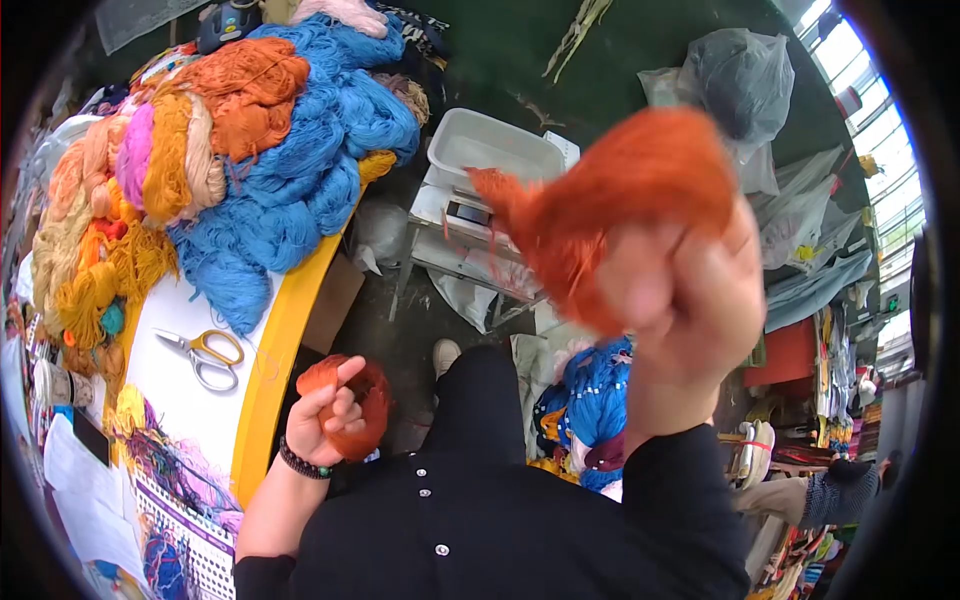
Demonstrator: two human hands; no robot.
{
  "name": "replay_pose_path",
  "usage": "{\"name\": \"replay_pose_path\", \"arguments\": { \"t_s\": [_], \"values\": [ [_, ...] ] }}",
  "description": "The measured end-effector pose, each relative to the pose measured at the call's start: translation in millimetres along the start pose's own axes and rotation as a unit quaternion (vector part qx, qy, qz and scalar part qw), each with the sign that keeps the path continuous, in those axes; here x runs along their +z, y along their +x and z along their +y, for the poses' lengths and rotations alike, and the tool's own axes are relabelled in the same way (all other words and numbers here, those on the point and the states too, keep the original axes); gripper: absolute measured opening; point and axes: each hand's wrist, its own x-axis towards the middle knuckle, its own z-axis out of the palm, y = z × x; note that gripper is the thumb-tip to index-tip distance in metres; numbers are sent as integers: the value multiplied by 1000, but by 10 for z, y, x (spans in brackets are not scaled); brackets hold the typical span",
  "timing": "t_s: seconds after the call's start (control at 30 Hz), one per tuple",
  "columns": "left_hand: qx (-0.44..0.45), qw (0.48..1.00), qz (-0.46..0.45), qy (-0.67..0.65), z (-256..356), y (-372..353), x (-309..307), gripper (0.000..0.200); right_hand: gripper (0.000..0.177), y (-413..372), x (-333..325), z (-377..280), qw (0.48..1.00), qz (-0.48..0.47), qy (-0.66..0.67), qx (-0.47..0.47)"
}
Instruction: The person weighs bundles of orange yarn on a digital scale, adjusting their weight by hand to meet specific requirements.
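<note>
My right hand [690, 280] is raised close to the camera, its fingers closed on a bundle of orange yarn [640, 180] that is blurred by motion. Lower down by my body, my left hand [330, 405] grips a rust-orange yarn loop [370, 410], with one finger pointing up. A beaded bracelet circles that wrist. To the left of this hand, scissors [205, 355] with one yellow and one grey handle lie on the white table top [180, 310]. Whether one strand joins the two orange bundles cannot be made out.
Blue yarn skeins [310, 150] are heaped on the table beside orange skeins [245, 90]. A grey plastic tub [490, 145] sits on a stand ahead. Blue bundles [595, 400] lie right of my legs; plastic bags [740, 90] are farther back. Another person's leg [780, 500] shows at right.
</note>
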Motion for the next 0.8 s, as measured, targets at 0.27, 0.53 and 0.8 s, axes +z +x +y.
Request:
{"name": "replay_pose_path", "arguments": {
  "t_s": [0.27, 0.53, 0.8],
  "values": [
    [79, 964, -1, 255, -192, 76, 667, 24, 13, -570, 632, 970, 900, -109, 253, 338],
    [157, 942, 17, 296, -366, -113, 590, 23, 11, -855, 693, 1199, 902, -84, 207, 370],
    [184, 940, 55, 282, -389, -215, 594, 15, 11, -945, 695, 1234, 902, -85, 219, 361]
  ]
}}
